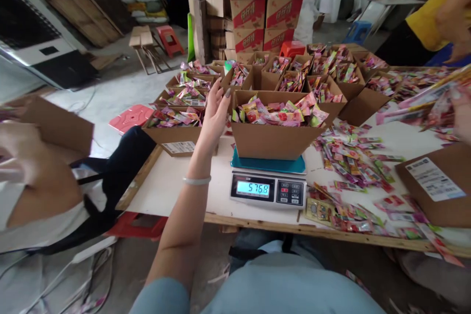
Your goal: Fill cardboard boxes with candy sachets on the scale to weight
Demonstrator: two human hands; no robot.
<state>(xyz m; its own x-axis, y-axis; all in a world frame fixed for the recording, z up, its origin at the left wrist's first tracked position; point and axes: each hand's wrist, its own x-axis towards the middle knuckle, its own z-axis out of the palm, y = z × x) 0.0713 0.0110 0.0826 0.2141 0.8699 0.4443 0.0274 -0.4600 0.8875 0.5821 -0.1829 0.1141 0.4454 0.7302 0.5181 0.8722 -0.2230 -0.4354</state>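
My left hand (216,115) is raised with its fingers stretched out, beside the left wall of an open cardboard box (275,141). Whether the fingertips touch that wall I cannot tell. Small pink, yellow and green snack packets (279,112) fill the box. It stands on the teal pan of a digital scale (268,190), whose lit display shows digits that look like 5768. Just left of my hand is another packet-filled box (172,136) with a white label. My right hand is out of view.
Loose packets (353,154) lie heaped right of the scale, near a labelled box (437,184). Several filled boxes stand behind. At the right edge, another person's hand (461,113) holds packets. On the left, a co-worker's arm (37,167) reaches at a box. Red stools (130,117) stand left.
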